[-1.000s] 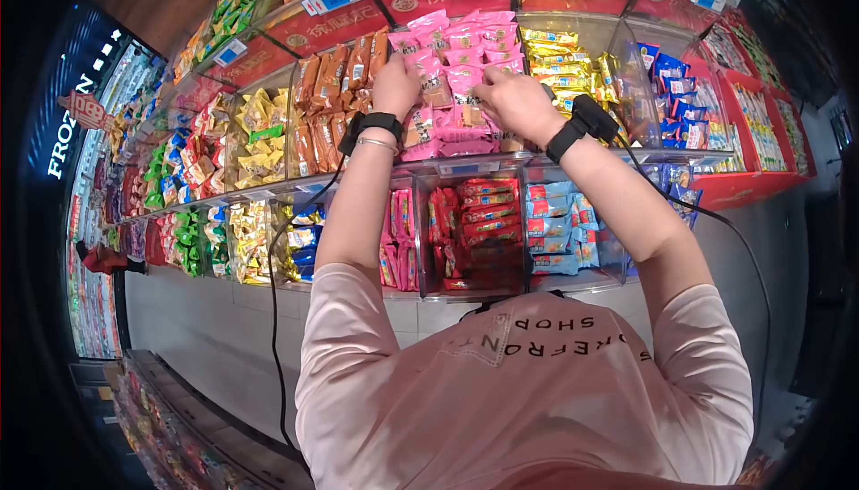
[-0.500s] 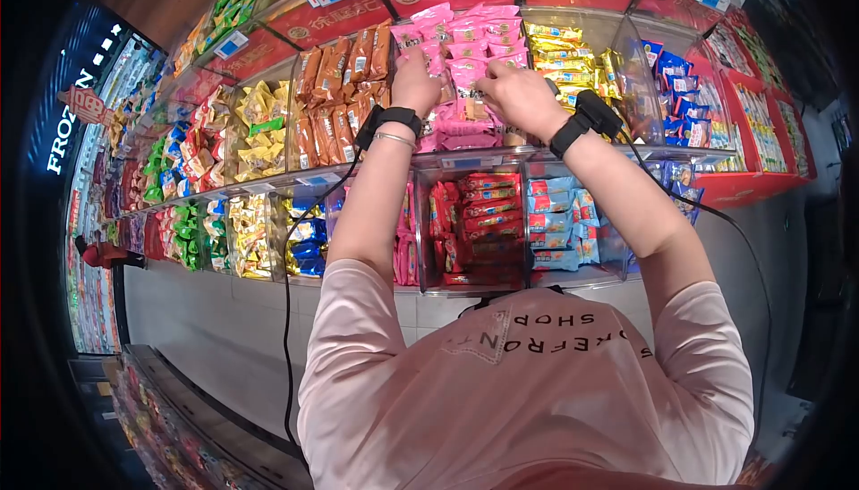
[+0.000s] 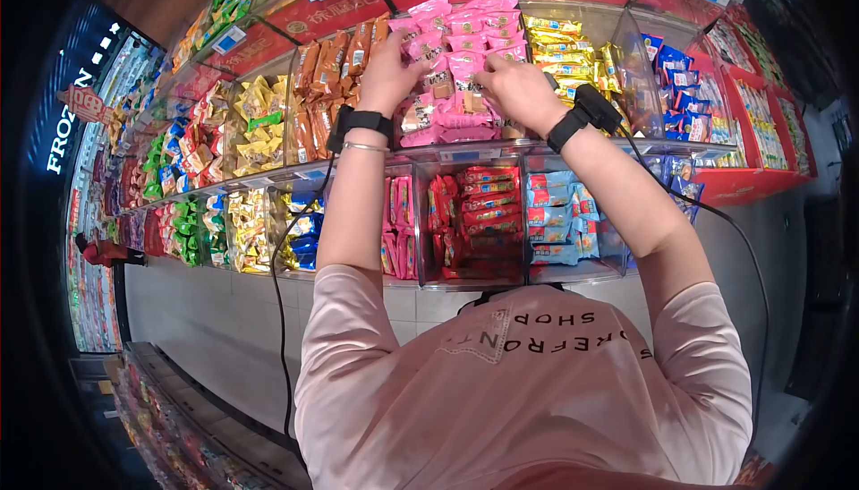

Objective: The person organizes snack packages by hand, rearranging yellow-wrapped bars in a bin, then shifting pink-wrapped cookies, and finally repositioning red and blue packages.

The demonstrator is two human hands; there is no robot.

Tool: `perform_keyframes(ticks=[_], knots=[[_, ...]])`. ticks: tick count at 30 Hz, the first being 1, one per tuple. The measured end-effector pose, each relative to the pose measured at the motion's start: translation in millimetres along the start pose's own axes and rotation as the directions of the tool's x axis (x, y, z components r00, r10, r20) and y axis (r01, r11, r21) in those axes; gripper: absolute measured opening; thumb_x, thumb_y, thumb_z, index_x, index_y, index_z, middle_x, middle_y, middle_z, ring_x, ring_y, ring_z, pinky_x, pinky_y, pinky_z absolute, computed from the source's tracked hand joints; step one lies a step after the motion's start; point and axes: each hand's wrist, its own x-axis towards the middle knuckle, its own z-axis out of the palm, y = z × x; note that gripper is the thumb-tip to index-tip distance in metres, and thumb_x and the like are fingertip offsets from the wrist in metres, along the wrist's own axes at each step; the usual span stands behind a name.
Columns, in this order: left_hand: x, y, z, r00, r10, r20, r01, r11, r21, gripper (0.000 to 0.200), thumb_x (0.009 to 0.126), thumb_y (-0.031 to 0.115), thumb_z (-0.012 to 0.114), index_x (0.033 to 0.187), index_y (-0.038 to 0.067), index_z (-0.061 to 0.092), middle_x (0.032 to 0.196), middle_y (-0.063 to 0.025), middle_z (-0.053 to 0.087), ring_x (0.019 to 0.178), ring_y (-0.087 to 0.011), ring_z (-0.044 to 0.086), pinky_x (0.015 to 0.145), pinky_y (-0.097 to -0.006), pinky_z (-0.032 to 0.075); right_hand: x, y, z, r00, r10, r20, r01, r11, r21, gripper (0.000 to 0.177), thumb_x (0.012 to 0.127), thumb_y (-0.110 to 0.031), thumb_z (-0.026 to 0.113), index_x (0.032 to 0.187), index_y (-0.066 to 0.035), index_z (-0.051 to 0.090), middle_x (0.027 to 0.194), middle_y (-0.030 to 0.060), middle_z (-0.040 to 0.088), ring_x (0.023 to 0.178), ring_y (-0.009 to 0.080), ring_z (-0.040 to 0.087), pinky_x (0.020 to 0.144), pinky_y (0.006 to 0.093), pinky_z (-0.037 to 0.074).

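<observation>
Both of my hands are up in a clear bin full of pink snack packets [image 3: 465, 38] on the upper shelf. My left hand [image 3: 386, 69] grips pink packets at the bin's left side, next to the orange-brown packets [image 3: 344, 65]. Fingers curled, my right hand [image 3: 514, 87] pinches a pink packet in the bin's middle. Black bands with cables sit on both wrists. The packets under my palms are hidden.
Yellow packets [image 3: 564, 56] and blue packets [image 3: 676, 87] fill bins to the right. The lower shelf holds red packets [image 3: 474, 213] and light-blue packets [image 3: 555, 217]. Yellow and green snacks [image 3: 255, 123] lie to the left. A frozen-goods case [image 3: 80, 123] stands far left.
My left hand has shifted left and slightly up along the pink packets. My right hand has stayed in nearly the same place in the bin.
</observation>
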Motion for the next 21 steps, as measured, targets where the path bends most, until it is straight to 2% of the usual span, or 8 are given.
perform_keyframes(ticks=[3,5,9,11,17,19,20,21], knots=[[-17.3,6.2,-34.2,0.999,-0.039,0.015,0.038,0.998,0.039,0.043,0.078,0.020,0.077,0.112,-0.001,0.063,0.094,-0.0115,0.068,0.080,-0.0194,0.064,0.074,-0.0314,0.051,-1.0,2.1,3.2,0.999,-0.020,-0.033,0.020,1.000,0.005,0.008,0.078,-0.015,0.059,0.079,-0.007,0.063,0.084,0.0137,0.059,0.076,0.0314,0.065,0.065,0.0437,0.052],[-28.7,4.1,-45.0,0.974,-0.062,0.220,0.057,0.998,0.025,0.041,0.077,0.021,0.077,0.110,0.000,0.064,0.090,-0.0114,0.068,0.078,-0.0201,0.064,0.074,-0.0307,0.051,-0.4,1.1,3.0,0.999,-0.014,-0.046,0.015,1.000,0.018,0.008,0.078,-0.014,0.059,0.079,-0.007,0.063,0.085,0.0136,0.059,0.076,0.0314,0.065,0.064,0.0439,0.052],[-43.0,7.2,-28.9,0.945,0.062,0.322,-0.118,0.981,0.157,0.042,0.069,0.019,0.078,0.106,0.003,0.066,0.089,-0.0185,0.067,0.089,-0.0351,0.064,0.079,-0.0422,0.050,0.9,0.2,-0.3,1.000,-0.025,-0.012,0.025,0.999,0.025,0.008,0.077,-0.014,0.060,0.080,-0.007,0.063,0.085,0.0139,0.059,0.075,0.0318,0.064,0.064,0.0442,0.052],[-41.7,23.1,-24.0,0.906,-0.014,0.424,-0.136,0.937,0.321,0.043,0.067,0.020,0.078,0.105,0.005,0.067,0.093,-0.0184,0.067,0.093,-0.0355,0.063,0.082,-0.0434,0.049,1.6,-1.2,-2.6,1.000,-0.024,-0.003,0.024,1.000,0.015,0.009,0.077,-0.014,0.061,0.081,-0.006,0.062,0.085,0.0142,0.059,0.075,0.0323,0.064,0.064,0.0444,0.052],[-38.0,24.0,-25.6,0.895,0.003,0.447,-0.169,0.927,0.333,0.050,0.065,0.023,0.079,0.110,0.006,0.065,0.099,-0.0179,0.066,0.098,-0.0368,0.061,0.084,-0.0432,0.049,0.0,2.6,2.4,1.000,-0.026,-0.005,0.026,0.999,0.023,0.008,0.077,-0.014,0.060,0.081,-0.007,0.062,0.085,0.0138,0.058,0.075,0.0327,0.064,0.064,0.0447,0.052],[-31.1,19.5,-30.4,0.913,0.000,0.408,-0.149,0.931,0.333,0.050,0.067,0.018,0.081,0.111,0.003,0.063,0.096,-0.0152,0.068,0.090,-0.0295,0.066,0.079,-0.0378,0.051,0.9,3.4,3.3,1.000,-0.016,-0.022,0.017,0.999,0.034,0.008,0.077,-0.014,0.060,0.080,-0.007,0.062,0.085,0.0137,0.058,0.075,0.0326,0.064,0.064,0.0447,0.052],[-23.6,4.8,-28.5,0.931,-0.056,0.361,0.060,0.998,-0.001,0.047,0.069,0.017,0.082,0.110,0.001,0.063,0.093,-0.0126,0.069,0.084,-0.0234,0.066,0.075,-0.0340,0.051,0.9,2.8,3.0,0.999,-0.017,-0.028,0.018,0.999,0.027,0.008,0.078,-0.015,0.059,0.080,-0.007,0.062,0.085,0.0137,0.058,0.076,0.0325,0.064,0.064,0.0447,0.052],[-20.0,-8.1,-24.1,0.932,-0.131,0.337,0.251,0.905,-0.342,0.045,0.072,0.015,0.082,0.109,0.000,0.063,0.091,-0.0100,0.069,0.078,-0.0173,0.066,0.071,-0.0302,0.052,0.2,1.9,3.0,0.999,-0.020,-0.032,0.021,1.000,0.021,0.008,0.078,-0.015,0.059,0.080,-0.008,0.062,0.084,0.0136,0.058,0.076,0.0323,0.064,0.065,0.0446,0.052]])
